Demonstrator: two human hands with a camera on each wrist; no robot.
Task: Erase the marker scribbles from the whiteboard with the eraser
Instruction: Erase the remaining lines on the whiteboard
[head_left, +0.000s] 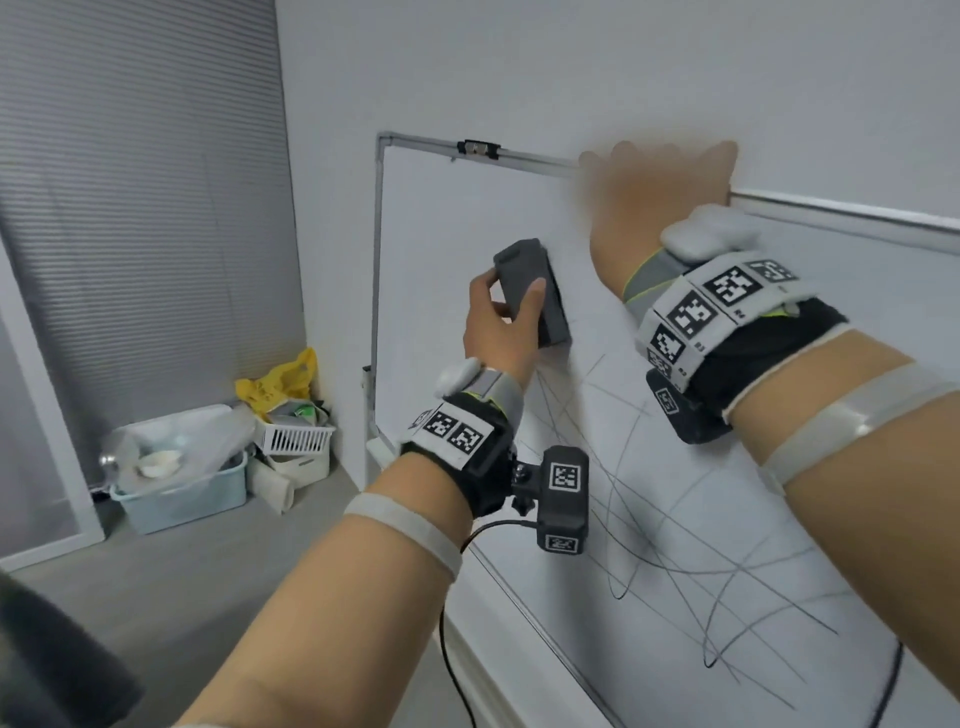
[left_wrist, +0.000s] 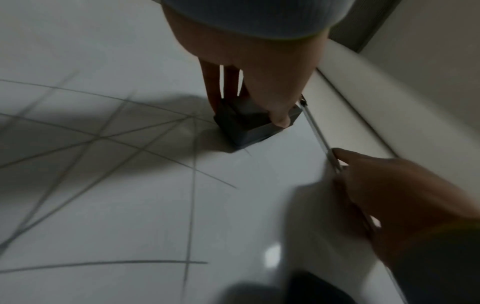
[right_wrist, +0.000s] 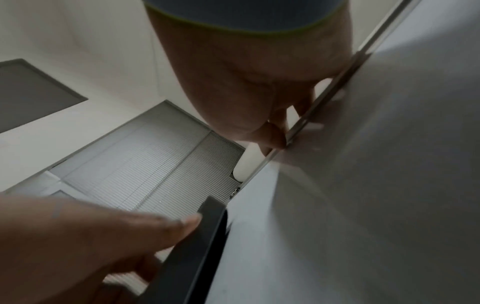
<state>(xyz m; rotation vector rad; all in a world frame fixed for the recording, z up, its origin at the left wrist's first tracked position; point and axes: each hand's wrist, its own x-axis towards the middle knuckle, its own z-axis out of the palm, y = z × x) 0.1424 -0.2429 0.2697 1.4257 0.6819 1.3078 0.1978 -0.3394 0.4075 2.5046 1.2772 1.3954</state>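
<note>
The whiteboard (head_left: 457, 218) leans on the wall, with thin black scribbles (head_left: 675, 525) over its middle and lower part. My left hand (head_left: 501, 332) grips a dark grey block eraser (head_left: 530, 291) and presses it flat on the board just above the top of the scribbles (left_wrist: 103, 135). The left wrist view has the eraser (left_wrist: 249, 127) under my left-hand fingers (left_wrist: 259, 82). My right hand (head_left: 654, 192), blurred, holds the board's top frame (head_left: 519, 158), fingers (right_wrist: 275, 131) curled over the rail. The eraser (right_wrist: 197, 246) also appears low in the right wrist view.
On the floor at the left stand a pale blue bin (head_left: 182, 493), a white basket (head_left: 296, 436) and a yellow bag (head_left: 280, 379), in front of grey blinds (head_left: 140, 208). A black clip (head_left: 478, 149) sits on the top frame. A cable (head_left: 452, 649) hangs from my left wrist.
</note>
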